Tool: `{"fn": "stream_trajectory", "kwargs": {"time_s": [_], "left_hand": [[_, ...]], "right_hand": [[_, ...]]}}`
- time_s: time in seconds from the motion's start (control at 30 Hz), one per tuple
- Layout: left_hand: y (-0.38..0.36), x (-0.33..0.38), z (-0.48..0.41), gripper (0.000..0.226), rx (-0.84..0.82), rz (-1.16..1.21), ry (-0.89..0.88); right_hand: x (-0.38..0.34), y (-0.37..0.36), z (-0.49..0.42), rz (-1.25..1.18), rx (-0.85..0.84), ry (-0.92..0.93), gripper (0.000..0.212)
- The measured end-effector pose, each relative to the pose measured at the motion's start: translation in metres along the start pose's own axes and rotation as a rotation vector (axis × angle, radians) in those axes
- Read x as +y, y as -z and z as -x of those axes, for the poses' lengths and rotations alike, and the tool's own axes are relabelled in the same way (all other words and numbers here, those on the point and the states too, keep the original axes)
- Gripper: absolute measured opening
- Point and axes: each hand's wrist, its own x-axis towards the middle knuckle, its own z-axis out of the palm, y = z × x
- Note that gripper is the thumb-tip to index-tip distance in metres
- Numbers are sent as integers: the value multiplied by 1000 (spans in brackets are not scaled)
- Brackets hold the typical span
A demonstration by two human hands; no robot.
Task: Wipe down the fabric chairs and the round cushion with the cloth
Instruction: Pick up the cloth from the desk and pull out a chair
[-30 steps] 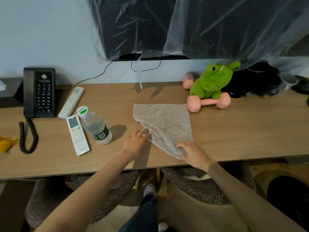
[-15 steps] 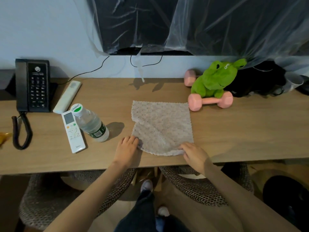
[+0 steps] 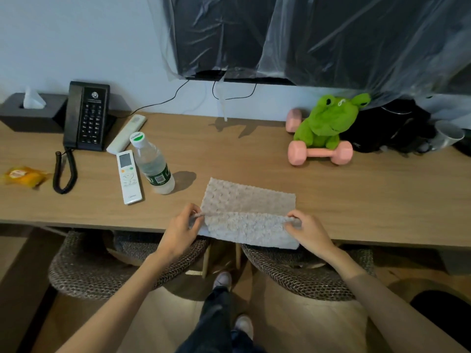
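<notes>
Beige bumpy cloth [image 3: 248,207]; chairs [image 3: 84,271] seemingly grey-brown weave.

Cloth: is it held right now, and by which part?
Yes. Both hands pinch the cloth along its fold: left hand at the left end, right hand at the right end.

Beige nubby cloth [image 3: 248,200], half folded, overhangs the desk [image 3: 356,200] edge above two woven chairs [image 3: 89,271].

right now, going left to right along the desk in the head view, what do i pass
snack packet → telephone → water bottle → cloth → frog toy → mug
</notes>
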Motion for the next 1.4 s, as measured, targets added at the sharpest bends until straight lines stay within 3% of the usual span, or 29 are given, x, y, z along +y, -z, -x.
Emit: {"fn": "stream_trajectory", "kwargs": {"time_s": [0.17,0.4,0.63,0.7,0.87,1.07,1.17,1.23,1.33,1.4], "left_hand": [[-1,7,-46,11,22,-28,48],[-10,5,-118,26,-73,-112,180],[-26,-10,-148,29,-146,-197,168],[-28,-14,-149,26,-104,-189,116],[-36,-14,-127,32,82,-425,-274],[-50,-27,-91,39,-142,-519,-222],[-51,-28,-83,40,-160,-505,-203],[-50,-27,-80,40,-168,-487,-200],[-50,-23,-80,40,-234,-411,-115],[-51,-20,-81,41,-294,-322,-118]], "right_hand": [[-9,3,-26,-9,128,-72,29],[-6,2,-77,101,123,-219,31],[-2,-4,-101,273,93,-270,27],[-1,-7,-101,292,136,-262,29],[-8,-21,-82,335,376,-145,46],[6,-41,-66,157,321,-470,68],[12,-43,-68,31,308,-567,58],[9,-40,-71,-76,261,-602,41],[-8,-27,-70,-254,260,-525,6],[-27,-14,-72,-237,303,-414,4]]}}
